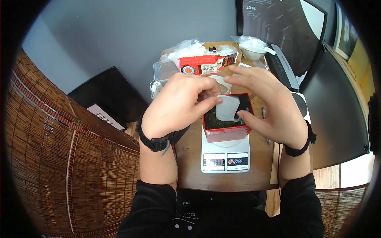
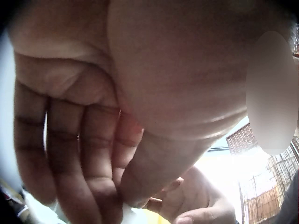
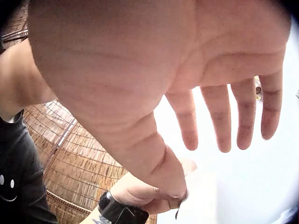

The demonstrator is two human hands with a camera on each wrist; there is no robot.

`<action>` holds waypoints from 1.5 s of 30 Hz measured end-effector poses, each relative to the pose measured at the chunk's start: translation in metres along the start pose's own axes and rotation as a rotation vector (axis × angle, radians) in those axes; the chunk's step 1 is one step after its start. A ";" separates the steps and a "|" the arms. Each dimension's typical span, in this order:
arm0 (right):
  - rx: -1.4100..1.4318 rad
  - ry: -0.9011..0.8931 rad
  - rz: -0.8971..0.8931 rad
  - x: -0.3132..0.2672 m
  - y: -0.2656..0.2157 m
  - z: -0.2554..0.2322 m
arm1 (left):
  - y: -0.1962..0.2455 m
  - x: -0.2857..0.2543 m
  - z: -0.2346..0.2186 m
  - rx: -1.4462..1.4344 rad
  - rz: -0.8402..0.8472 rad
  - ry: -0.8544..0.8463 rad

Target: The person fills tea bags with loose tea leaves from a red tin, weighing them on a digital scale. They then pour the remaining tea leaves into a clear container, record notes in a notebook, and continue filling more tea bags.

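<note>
My left hand pinches a small white translucent pouch between thumb and fingertips, over a red-rimmed box. Dark, loose tea-like leaves lie inside that box, partly hidden by the pouch. My right hand hovers at the box's right side with its fingers extended and apart. Its thumb tip is right at the pouch's lower right edge. Under the box, a white kitchen scale has a lit display. In the right wrist view, the pouch is washed out by bright light.
Behind the box are a roll of white tape, a red package and a cardboard tray. A bowl with plastic-wrapped white items stands at back right, near a monitor. A pen lies right of the scale.
</note>
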State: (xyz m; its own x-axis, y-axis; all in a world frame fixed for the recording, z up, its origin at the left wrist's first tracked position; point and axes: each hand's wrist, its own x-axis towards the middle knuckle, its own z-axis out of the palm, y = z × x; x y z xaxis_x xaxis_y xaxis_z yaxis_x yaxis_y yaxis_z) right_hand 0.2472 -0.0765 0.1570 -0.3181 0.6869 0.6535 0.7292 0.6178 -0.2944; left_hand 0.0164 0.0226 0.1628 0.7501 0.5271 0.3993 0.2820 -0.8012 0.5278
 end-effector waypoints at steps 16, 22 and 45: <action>-0.001 0.094 0.081 -0.006 0.004 0.010 | 0.001 0.004 0.008 -0.023 0.203 -0.038; -0.014 -0.014 0.085 -0.007 0.004 0.006 | -0.006 0.005 0.015 0.153 0.174 -0.011; -0.098 -0.103 0.086 -0.012 0.022 0.016 | 0.020 0.006 0.032 0.053 0.088 0.086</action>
State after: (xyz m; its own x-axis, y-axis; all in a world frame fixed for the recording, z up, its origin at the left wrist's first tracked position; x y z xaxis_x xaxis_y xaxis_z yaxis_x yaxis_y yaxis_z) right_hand 0.2576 -0.0651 0.1314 -0.3084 0.7743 0.5525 0.8107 0.5178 -0.2732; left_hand 0.0454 0.0007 0.1522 0.7199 0.4747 0.5063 0.2502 -0.8580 0.4486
